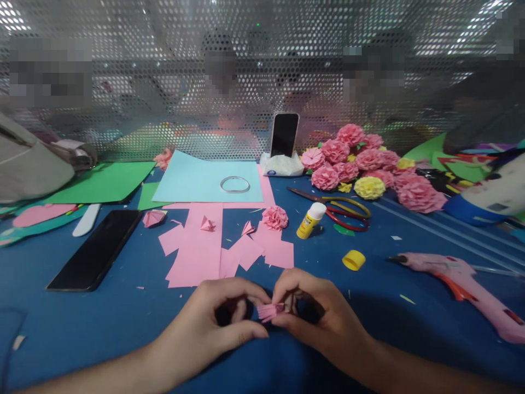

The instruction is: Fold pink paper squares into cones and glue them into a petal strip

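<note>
Between both hands, low in the middle of the head view, is a small folded pink paper piece (267, 312) with a pleated, fringed left end. My right hand (314, 314) pinches its right end between thumb and fingers. My left hand (229, 314) curls around its left side, fingertips at the paper. Just beyond lie pink paper strips and squares (205, 246), overlapping on the blue table. Small folded pink pieces (207, 224) and a ruffled pink paper flower (274, 218) rest on and near them. A yellow glue stick (310, 221) stands tilted to their right, its yellow cap (353, 260) apart from it.
Right are a pink glue gun (455, 273), scissors (340, 205) and piled paper flowers (348, 158). Left lie a dark phone (96, 249) and green paper (106, 180). Behind, a ring (235, 184) sits on light blue paper (197, 175), near a propped phone (285, 135) and perforated metal screen (172, 109).
</note>
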Available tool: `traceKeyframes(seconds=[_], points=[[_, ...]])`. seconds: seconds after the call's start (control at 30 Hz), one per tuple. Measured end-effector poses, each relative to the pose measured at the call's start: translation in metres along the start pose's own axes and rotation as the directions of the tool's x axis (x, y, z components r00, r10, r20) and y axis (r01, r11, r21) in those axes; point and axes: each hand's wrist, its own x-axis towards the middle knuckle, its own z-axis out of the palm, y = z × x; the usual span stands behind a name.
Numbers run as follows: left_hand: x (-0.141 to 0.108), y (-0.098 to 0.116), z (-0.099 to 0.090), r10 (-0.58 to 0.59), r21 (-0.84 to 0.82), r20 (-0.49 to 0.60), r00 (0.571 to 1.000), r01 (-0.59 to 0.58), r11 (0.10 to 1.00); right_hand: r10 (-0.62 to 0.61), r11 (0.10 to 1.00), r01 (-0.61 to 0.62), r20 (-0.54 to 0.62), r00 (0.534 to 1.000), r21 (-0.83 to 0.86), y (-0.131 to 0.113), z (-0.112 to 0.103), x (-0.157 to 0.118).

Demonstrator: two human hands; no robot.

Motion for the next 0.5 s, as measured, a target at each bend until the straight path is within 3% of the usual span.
traceKeyframes(seconds=[0.13, 0.27, 0.4, 0.5], points=[[0.001, -0.002, 0.001, 0.144, 0.28, 0.117, 0.983, -0.172, 0.944, -0.008, 1.0, 0.008, -0.006, 1.0, -0.014, -0.002, 0.001, 0.0], [-0.001, -0.005, 0.002, 0.276, 0.468, 0.203, 0.94, -0.341, 0.816, -0.035, 0.999, 0.036, 0.008, 0.999, -0.012, -0.001, 0.003, -0.001], [-0.003, -0.008, 0.002, 0.344, 0.598, 0.229, 0.911, -0.41, 0.689, -0.096, 0.995, 0.095, 0.007, 0.995, 0.01, 0.006, 0.004, -0.003], [-0.004, -0.006, 0.002, 0.354, 0.619, 0.235, 0.905, -0.42, 0.663, -0.104, 0.995, 0.104, 0.003, 0.995, 0.011, 0.01, 0.005, -0.004]])
